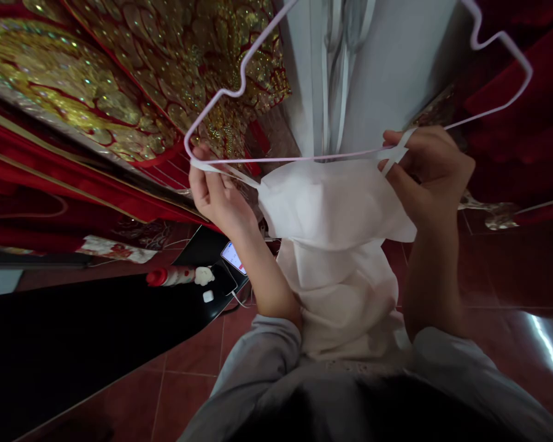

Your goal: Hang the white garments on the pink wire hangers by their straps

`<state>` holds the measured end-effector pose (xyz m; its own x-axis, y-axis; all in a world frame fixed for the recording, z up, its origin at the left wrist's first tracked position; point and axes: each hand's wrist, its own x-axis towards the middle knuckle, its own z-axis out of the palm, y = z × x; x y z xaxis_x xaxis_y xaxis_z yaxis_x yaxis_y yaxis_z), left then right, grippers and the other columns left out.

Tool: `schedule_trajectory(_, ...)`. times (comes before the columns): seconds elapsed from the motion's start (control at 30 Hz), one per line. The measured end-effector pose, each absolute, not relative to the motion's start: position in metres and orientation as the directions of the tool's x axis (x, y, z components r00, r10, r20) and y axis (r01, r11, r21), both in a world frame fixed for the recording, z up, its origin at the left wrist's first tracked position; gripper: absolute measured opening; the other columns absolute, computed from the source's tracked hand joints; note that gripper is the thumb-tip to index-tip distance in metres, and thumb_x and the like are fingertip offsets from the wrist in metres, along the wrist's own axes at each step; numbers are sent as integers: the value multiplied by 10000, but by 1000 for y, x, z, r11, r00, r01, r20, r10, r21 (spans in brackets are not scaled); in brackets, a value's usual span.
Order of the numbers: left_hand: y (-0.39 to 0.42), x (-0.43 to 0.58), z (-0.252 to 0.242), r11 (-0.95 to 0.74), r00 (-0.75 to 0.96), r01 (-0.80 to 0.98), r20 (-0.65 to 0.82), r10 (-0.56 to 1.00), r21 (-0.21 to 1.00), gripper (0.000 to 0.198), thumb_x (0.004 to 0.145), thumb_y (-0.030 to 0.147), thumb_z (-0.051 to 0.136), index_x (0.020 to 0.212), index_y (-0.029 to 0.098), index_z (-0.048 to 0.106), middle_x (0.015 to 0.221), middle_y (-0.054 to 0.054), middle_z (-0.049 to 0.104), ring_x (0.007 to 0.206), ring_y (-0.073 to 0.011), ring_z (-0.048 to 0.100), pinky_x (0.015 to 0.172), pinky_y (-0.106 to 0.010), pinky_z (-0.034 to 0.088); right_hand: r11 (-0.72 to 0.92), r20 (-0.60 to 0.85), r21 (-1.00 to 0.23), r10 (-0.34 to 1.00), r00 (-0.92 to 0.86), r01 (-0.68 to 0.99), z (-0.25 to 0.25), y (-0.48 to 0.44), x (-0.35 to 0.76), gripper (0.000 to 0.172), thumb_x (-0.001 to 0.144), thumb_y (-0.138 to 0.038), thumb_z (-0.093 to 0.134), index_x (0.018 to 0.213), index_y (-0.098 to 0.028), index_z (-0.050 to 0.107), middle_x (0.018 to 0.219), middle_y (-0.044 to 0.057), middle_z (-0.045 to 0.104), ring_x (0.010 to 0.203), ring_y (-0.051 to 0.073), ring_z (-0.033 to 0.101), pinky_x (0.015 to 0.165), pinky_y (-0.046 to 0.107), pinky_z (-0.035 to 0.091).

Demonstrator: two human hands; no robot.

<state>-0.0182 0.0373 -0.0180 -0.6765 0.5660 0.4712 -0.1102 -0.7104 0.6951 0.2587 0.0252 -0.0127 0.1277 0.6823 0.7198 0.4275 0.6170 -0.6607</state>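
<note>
A lilac clothes hanger [244,80] is held in front of me, its long straight bar running across the view. Below the bar hangs a piece of white cloth [332,205] with a narrow loop strap at each top corner. My left hand [219,196] is closed at the hanger's left corner, where the left strap [239,176] passes around the bar. With thumb and fingertips, my right hand [431,166] pinches the right strap [404,146] against the bar. The cloth's lower part merges with pale fabric in front of my body, so where it ends is unclear.
Gold-sequinned red garments [203,73] hang at the left; dark red cloth [525,110] hangs at the right. On a black table [96,331] lie a red-capped bottle [170,276], a lit phone [233,256], a white case [208,296] and a cable. Red tiles [188,393] cover the floor.
</note>
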Motion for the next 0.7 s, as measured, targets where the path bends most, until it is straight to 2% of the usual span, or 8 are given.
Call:
schedule_trajectory(0.07, 41, -28, -13, -726, -586, -203, 512, 628, 657, 234, 1016, 134, 556, 1023, 261, 752, 1178, 11, 735, 1131, -156, 659, 1005, -325, 522, 623, 717, -667, 687, 122, 409, -12, 24, 259, 321, 763, -429, 791, 1056, -297, 790, 917, 55, 684, 717, 111, 504, 544, 251, 383)
schedule_trajectory(0.17, 41, -37, -3, -716, -481, -329, 543, 688, 616, 304, 1037, 120, 506, 1098, 278, 759, 1197, 42, 734, 1082, -131, 670, 1002, -287, 533, 628, 707, -685, 695, 129, 370, -12, 21, 260, 323, 768, -422, 795, 1068, -303, 783, 928, 46, 664, 688, 96, 492, 535, 247, 360)
schedule_trajectory(0.33, 36, -43, -3, -704, -565, -328, 467, 681, 630, 429, 1140, 206, 284, 1119, 287, 705, 1234, 97, 710, 1221, -114, 623, 1048, -270, 523, 624, 698, -692, 706, 117, 363, -14, 21, 261, 322, 784, -380, 796, 1095, -297, 772, 965, 48, 652, 679, 84, 506, 522, 244, 355)
schedule_trajectory(0.4, 38, -43, -5, -717, -564, -274, 498, 659, 640, 366, 1135, 181, 337, 1135, 254, 696, 1238, 73, 706, 1202, -129, 639, 1046, -284, 516, 631, 705, -681, 702, 101, 372, -15, 22, 262, 323, 780, -390, 799, 1086, -291, 771, 969, 50, 647, 691, 89, 523, 519, 241, 368)
schedule_trajectory(0.47, 41, -42, -2, -731, -502, -194, 574, 647, 654, 264, 1084, 91, 476, 1172, 214, 693, 1207, 37, 719, 1120, -146, 672, 1029, -310, 513, 618, 701, -674, 708, 87, 404, -14, 23, 262, 323, 790, -434, 783, 1085, -306, 762, 986, 47, 648, 669, 87, 510, 516, 245, 389)
schedule_trajectory(0.57, 44, -41, 16, -721, -378, -5, 667, 642, 693, 257, 971, -4, 658, 1149, 173, 713, 947, 29, 726, 916, -131, 664, 923, -281, 529, 582, 692, -655, 718, 73, 481, -14, 22, 261, 327, 809, -493, 747, 1104, -352, 743, 966, 39, 657, 638, 94, 481, 498, 251, 405)
schedule_trajectory(0.63, 43, -41, 33, -662, -304, 89, 653, 694, 744, 171, 931, 12, 727, 1029, 152, 725, 838, 37, 669, 855, -116, 616, 873, -240, 529, 573, 691, -645, 719, 66, 507, -14, 20, 260, 328, 822, -512, 726, 1115, -363, 735, 955, 43, 657, 626, 96, 472, 488, 252, 409)
schedule_trajectory(0.7, 39, -40, 50, -555, -267, 106, 561, 784, 825, 124, 907, 34, 760, 912, 140, 696, 840, 33, 637, 918, -124, 606, 891, -224, 531, 563, 686, -646, 724, 70, 515, -15, 18, 259, 335, 835, -528, 707, 1122, -356, 730, 982, 47, 648, 599, 81, 452, 493, 258, 426)
